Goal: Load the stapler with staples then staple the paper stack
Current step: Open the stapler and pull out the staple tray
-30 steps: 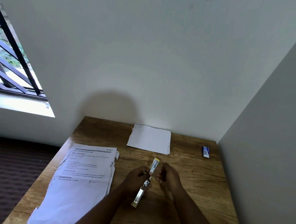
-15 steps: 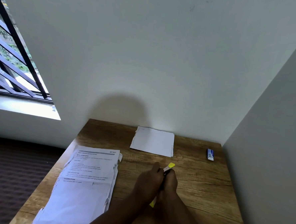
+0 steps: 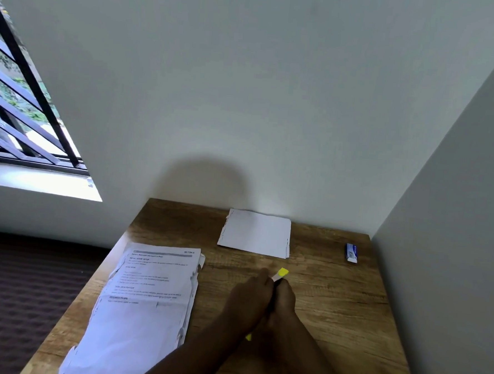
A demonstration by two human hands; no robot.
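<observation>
Lower centre of frame: left hand (image 3: 248,304) and right hand (image 3: 283,301) are pressed side by side, fingers curled round the stapler (image 3: 281,273). Only its yellow tip shows above the fingers, plus a yellow sliver below the left wrist; whether it is open or closed cannot be told. Paper stack (image 3: 147,290), printed sheet on top, lies at lower left on the wooden table (image 3: 342,308). Small blank sheets (image 3: 256,233) lie at centre near the wall. Blue staple box (image 3: 351,252) sits at right, well apart.
</observation>
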